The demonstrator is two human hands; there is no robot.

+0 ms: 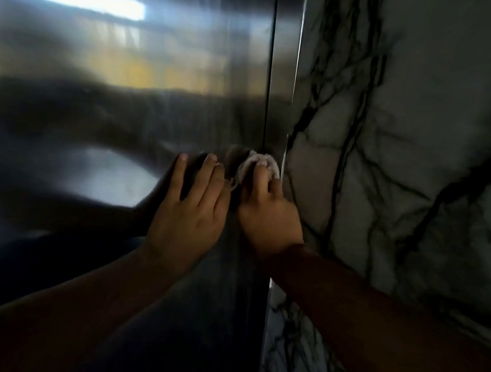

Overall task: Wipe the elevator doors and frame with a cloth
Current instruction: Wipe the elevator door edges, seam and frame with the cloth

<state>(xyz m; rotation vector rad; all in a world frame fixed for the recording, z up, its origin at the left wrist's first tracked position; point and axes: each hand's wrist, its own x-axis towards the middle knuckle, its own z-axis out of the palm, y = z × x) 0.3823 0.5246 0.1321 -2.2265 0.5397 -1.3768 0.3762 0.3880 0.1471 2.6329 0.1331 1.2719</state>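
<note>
Small white cloth [260, 164] bunched against the steel, right at the dark seam where the elevator door [126, 95] meets the frame [283, 68]. Right hand [268, 216] presses it there, fingers curled over the cloth, fingertips on top. Left hand [192, 210] just beside, flat on the door, fingers straight and slightly spread, holding nothing. Door is brushed metal with blurry reflections, a bright light streak upper left. White marble wall [426, 145] with dark veins runs right of the frame.
</note>
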